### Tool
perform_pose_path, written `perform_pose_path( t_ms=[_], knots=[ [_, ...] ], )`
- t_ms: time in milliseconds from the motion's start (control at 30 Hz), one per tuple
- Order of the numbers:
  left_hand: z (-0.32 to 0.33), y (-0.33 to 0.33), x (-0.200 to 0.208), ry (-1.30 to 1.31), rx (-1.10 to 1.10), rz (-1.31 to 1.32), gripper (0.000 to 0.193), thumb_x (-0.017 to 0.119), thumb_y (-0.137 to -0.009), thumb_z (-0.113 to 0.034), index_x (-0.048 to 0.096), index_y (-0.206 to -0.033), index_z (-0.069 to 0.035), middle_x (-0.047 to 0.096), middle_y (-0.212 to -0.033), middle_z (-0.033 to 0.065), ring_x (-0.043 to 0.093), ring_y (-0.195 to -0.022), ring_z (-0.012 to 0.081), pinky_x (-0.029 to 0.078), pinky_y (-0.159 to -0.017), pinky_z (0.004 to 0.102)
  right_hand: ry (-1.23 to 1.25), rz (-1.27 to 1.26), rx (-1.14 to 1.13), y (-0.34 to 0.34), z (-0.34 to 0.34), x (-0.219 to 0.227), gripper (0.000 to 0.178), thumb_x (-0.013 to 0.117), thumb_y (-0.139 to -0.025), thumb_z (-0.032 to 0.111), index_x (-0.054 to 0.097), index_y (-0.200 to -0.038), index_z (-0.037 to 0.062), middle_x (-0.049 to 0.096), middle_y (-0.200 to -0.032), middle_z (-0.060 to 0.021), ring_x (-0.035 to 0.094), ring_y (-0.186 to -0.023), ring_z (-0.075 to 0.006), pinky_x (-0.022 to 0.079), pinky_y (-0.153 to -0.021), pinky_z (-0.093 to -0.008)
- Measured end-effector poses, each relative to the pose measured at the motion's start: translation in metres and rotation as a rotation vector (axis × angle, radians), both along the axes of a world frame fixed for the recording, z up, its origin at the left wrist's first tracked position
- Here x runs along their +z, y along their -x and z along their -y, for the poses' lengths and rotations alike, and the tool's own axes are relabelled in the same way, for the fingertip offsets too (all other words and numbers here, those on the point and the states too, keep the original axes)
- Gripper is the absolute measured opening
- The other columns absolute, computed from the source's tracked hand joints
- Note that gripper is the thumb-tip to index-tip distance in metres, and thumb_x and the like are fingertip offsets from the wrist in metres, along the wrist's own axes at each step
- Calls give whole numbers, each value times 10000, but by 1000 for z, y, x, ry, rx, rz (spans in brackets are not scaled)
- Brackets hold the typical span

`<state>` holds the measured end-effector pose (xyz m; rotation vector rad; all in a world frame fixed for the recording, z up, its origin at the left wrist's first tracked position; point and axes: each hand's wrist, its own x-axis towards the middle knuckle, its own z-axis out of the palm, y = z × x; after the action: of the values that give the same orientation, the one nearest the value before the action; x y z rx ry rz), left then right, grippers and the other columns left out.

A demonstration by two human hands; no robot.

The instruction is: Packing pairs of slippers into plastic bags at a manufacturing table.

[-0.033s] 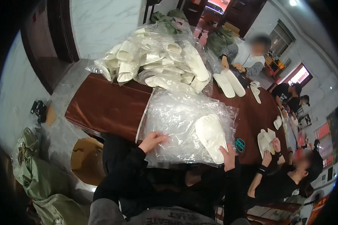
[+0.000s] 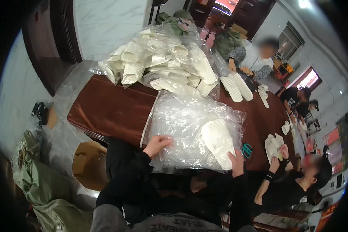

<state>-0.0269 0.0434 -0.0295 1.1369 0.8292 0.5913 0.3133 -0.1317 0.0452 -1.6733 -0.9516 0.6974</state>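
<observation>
A white slipper [image 2: 217, 141] lies at a slant on a spread of clear plastic bags [image 2: 178, 123] in front of me. Whether it is inside the top bag or only on it, I cannot tell. My right hand [image 2: 236, 161] grips the near end of the slipper, thumb on top and the other fingers mostly hidden. At the near left part of the plastic, my left hand [image 2: 158, 145] pinches the bag film between thumb and fingers. Just right of the bags, teal-handled scissors [image 2: 247, 150] rest on the brown table [image 2: 112, 106].
Bagged white slippers [image 2: 158, 58] form a heap at the far side. Beyond the bags lies a loose pair of slippers [image 2: 236, 87], near a person [image 2: 255, 58]. Another person [image 2: 297, 178] at right handles slippers. An open cardboard box [image 2: 89, 166] and green sacks [image 2: 42, 178] stand on the floor at left.
</observation>
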Motion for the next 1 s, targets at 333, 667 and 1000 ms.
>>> perform_pose_path(
  t_ms=[333, 667, 1000],
  knots=[
    [-3, -6, -27, -28, 318, 112, 169, 693, -840, -115, 663, -917, 33, 664, -778, 43, 583, -675, 98, 464, -630, 250, -108, 626, -413, -76, 85, 106, 377, 589, -832, -32, 549, -1205, -71, 596, -1146, -101, 563, -1000, -170, 461, -879, -303],
    [-4, -1, -14, -270, 265, -99, 196, 687, -833, -155, 657, -858, 37, 646, -677, 62, 586, -619, 117, 465, -584, 273, -124, 739, 301, 119, -67, 20, 377, 673, -836, 140, 593, -1203, 107, 633, -1117, -138, 623, -985, -332, 490, -831, -372],
    [11, 8, 14, -289, 355, -104, 362, 674, -870, -357, 638, -876, 3, 614, -827, 98, 597, -650, 175, 472, -617, 315, -87, 629, -109, 58, -117, -61, 418, 664, -840, 137, 564, -1231, 28, 618, -1169, -198, 594, -1076, -342, 457, -905, -378]
  ],
)
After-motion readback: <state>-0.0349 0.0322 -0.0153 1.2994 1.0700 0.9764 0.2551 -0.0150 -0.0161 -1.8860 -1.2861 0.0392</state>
